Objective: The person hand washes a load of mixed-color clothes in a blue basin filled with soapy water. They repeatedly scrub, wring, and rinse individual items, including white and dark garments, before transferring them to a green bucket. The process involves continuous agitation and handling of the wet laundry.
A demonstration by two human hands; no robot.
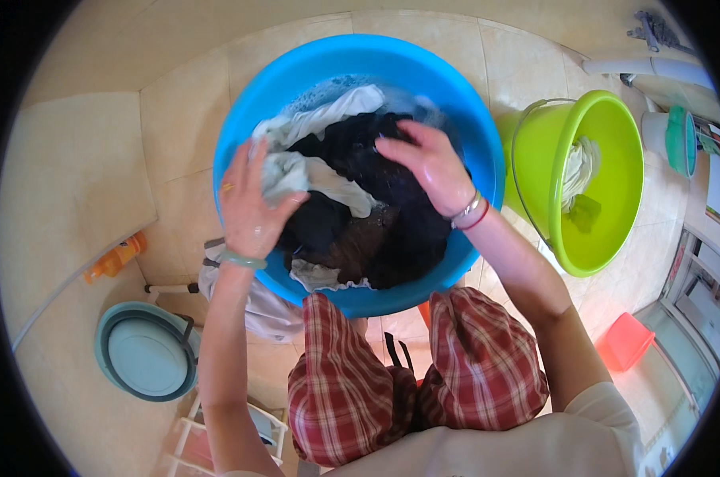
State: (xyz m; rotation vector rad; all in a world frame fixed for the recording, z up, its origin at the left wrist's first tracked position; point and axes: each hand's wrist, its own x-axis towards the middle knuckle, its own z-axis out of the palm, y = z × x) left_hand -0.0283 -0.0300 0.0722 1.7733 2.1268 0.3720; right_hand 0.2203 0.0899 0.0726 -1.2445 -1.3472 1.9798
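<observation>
A large round blue tub holds soapy water and a heap of wet laundry. Black garments fill much of it, with a long white cloth lying across the upper left of the heap. My left hand, a pale green bangle at its wrist, is at the tub's left side. Its fingers are spread beside a bunched pale cloth; whether they touch it I cannot tell. Above the black garments is my right hand, wet and open, thumb apart from the fingers and nothing held.
On the right stands a lime green bucket with a white cloth inside. A folded grey-blue basin leans at the lower left, below an orange bottle. Greyish cloth lies against the tub's near left. A pink container sits far right.
</observation>
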